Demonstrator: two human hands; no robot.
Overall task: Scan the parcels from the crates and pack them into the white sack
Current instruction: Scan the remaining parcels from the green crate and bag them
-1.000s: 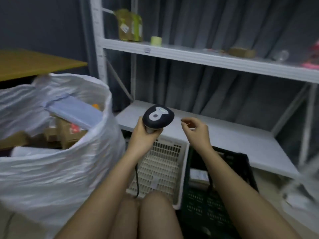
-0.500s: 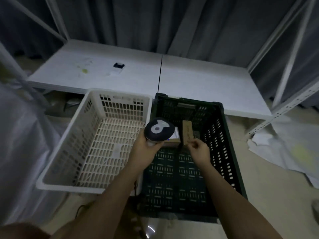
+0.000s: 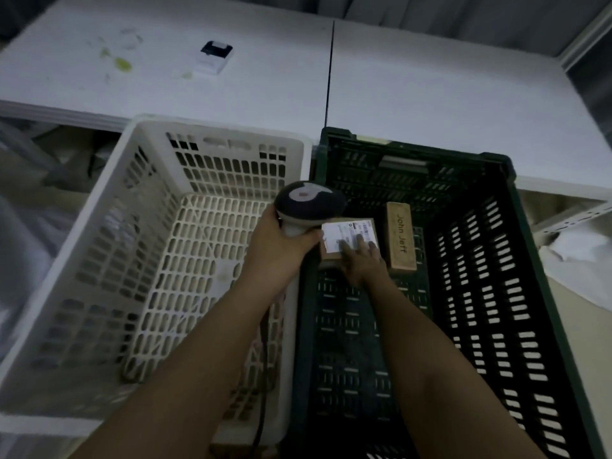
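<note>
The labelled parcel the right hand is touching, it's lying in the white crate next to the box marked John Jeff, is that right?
Not quite. The head view shows the labelled parcel under the right hand lying in the dark green crate, not the white crate. It does sit beside the box marked John Jeff.

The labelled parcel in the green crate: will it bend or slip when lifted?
The parcel looks like a stiff cardboard box, so it probably keeps its shape. It seems small and light. The right hand rests on its label, which may be smooth.
</note>
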